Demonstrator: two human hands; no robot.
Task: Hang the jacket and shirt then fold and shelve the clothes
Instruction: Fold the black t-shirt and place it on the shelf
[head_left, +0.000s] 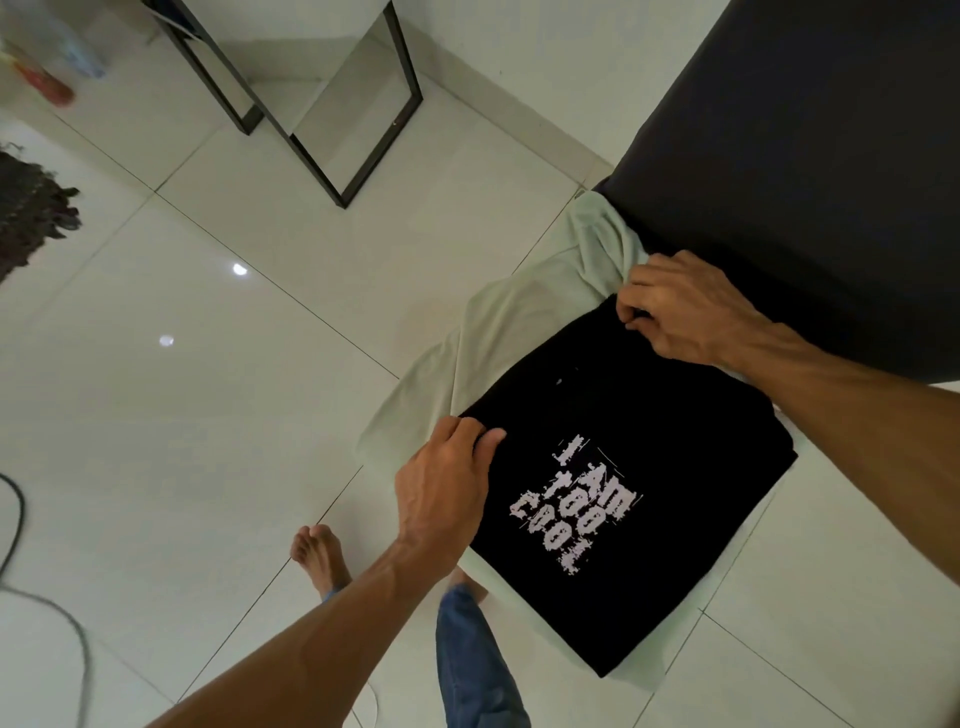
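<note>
From the head camera, my left hand (447, 488) is pinching the near-left edge of the black cotton T-shirt with the white printed lettering (623, 493), while my right hand (685, 312) is gripping its far corner. The shirt is lying flat on a pale green garment (498, 332) on the white tiled floor (208, 364), beside the dark sofa (810, 156). I judge folding is under way; next I'm needing an even fold-over.
</note>
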